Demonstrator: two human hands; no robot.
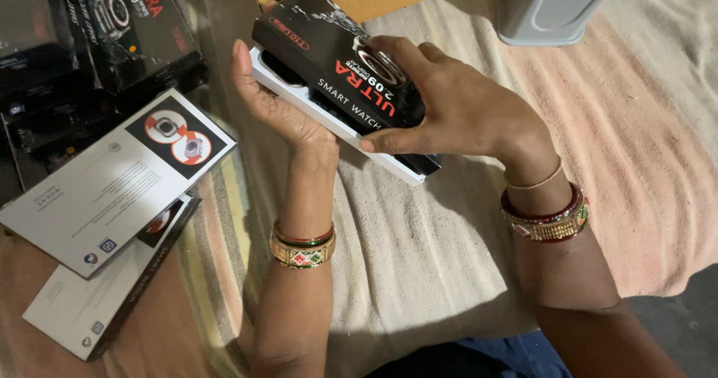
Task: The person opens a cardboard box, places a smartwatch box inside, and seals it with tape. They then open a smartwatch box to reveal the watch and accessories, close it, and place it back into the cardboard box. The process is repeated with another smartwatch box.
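**Watch box: sleeve partly over tray**

A black smartwatch box sleeve (340, 64) is held mid-air, above a beige blanket (419, 258), far-centre of the scene. The sleeve sits approx. halfway over the white inner tray (389, 165); the tray's edge is exposed along the near side, so the two aren't flush yet. The left hand (273, 97) is cupped under the tray, fingers apart and upright against its left end. The right hand (456, 105) is laid over the sleeve, fingers closed on it, thumb pressed at the near edge. Similar boxes (112, 191) are stacked at left, untouched.
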